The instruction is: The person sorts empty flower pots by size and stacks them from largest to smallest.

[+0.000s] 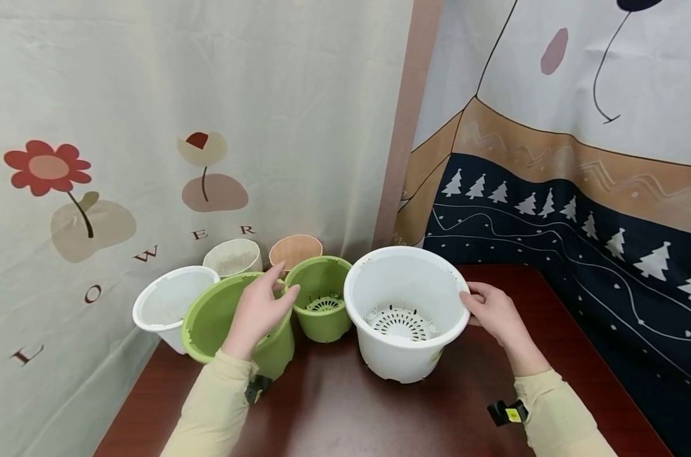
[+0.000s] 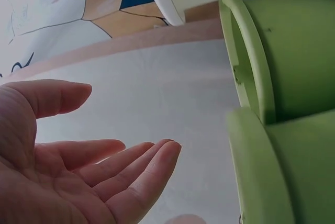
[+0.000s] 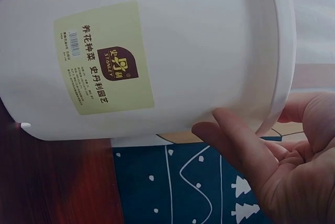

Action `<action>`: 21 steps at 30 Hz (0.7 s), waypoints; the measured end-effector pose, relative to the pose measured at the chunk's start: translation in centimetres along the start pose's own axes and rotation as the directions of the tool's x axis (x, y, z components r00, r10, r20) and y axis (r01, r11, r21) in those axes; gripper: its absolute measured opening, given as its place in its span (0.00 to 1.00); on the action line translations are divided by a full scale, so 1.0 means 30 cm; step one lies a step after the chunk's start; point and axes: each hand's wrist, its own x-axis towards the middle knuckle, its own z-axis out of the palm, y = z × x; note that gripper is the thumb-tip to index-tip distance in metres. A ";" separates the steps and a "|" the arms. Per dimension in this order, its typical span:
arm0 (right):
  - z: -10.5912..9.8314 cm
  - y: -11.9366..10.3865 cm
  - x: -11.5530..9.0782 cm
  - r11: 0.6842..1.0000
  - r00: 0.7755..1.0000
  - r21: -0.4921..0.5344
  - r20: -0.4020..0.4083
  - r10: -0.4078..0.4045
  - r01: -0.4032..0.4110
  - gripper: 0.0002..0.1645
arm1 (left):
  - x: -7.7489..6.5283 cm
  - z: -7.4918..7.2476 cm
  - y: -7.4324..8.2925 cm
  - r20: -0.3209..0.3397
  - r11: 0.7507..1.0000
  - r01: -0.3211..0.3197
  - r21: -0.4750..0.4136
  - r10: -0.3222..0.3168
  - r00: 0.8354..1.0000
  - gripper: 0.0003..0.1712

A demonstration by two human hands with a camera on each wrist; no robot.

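Note:
My right hand point(image 1: 496, 314) grips the right rim of a large white flowerpot point(image 1: 405, 279), whose slotted base shows inside. Seen from the right wrist, the thumb and fingers point(image 3: 246, 143) pinch that rim beside a pale green label point(image 3: 104, 59). Over the large green flowerpot point(image 1: 205, 320) hovers my left hand point(image 1: 259, 314), thumb and fingers spread and nothing held. The left wrist view has this hand point(image 2: 78, 177) apart from the green rims. Between the large green and large white pots stands a smaller green flowerpot point(image 1: 322, 279).
A smaller white pot point(image 1: 174, 298) stands at the far left. Behind are a cream pot point(image 1: 233, 259) and a peach-coloured pot point(image 1: 296, 249). All are on a dark red table point(image 1: 345, 419), with a printed curtain point(image 1: 322, 127) along the back and a dark patterned cloth point(image 1: 551, 254) at right.

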 end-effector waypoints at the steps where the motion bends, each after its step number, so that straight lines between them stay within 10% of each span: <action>1: -0.003 0.003 0.001 1.000 1.000 0.007 0.007 -0.002 0.002 0.33 | -0.001 -0.004 -0.006 -0.003 1.000 0.000 0.007 0.000 1.000 0.35; 21: -0.018 0.015 0.017 0.996 0.998 0.082 0.061 -0.028 0.023 0.35 | -0.049 -0.123 -0.146 -0.044 0.992 0.061 0.108 -0.056 0.997 0.37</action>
